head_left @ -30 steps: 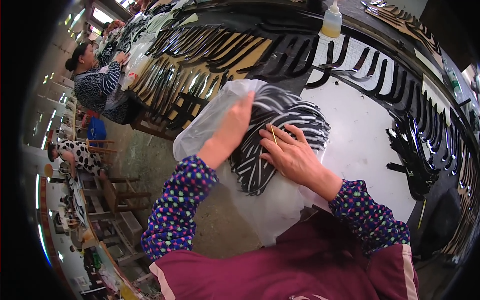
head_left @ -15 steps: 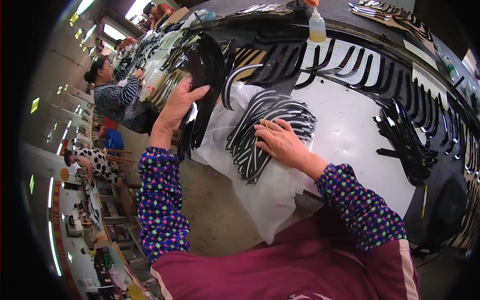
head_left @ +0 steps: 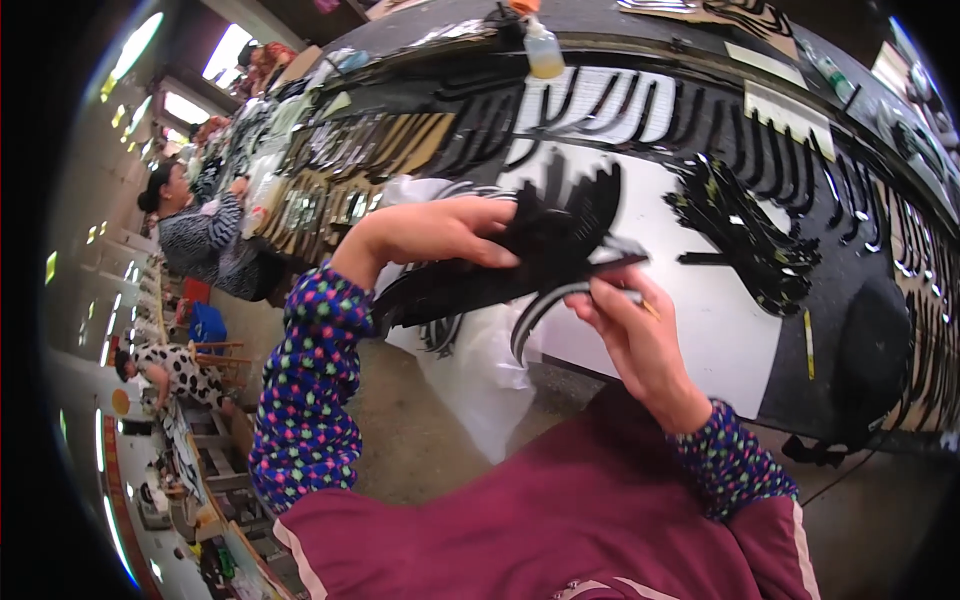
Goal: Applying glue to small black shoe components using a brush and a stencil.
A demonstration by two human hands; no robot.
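My left hand point(head_left: 440, 235) is closed around a fanned bundle of black curved strips point(head_left: 560, 215), held over the near edge of the work table. Just right of it, my right hand point(head_left: 640, 340) pinches a single curved strip point(head_left: 530, 318) with a pale edge, close to the bundle's end. A thin yellowish stick point(head_left: 650, 308) also sticks out between the right fingers. Behind and below the bundle, mostly hidden, a heap of pale-edged strips point(head_left: 440, 335) lies on a crumpled translucent plastic sheet point(head_left: 480, 395). Motion blurs the bundle's tips.
A white board point(head_left: 720, 345) bears another pile of black strips point(head_left: 750, 240) at the right. Rows of strips point(head_left: 780, 165) line the table beyond. A squeeze bottle point(head_left: 543, 52) stands at the back. A co-worker point(head_left: 205, 235) sits at the far left.
My left hand has brought the bundle rightward and tilted it flatter. The right hand has left the heap, moved nearer to me, and now holds one strip. The view has shifted right.
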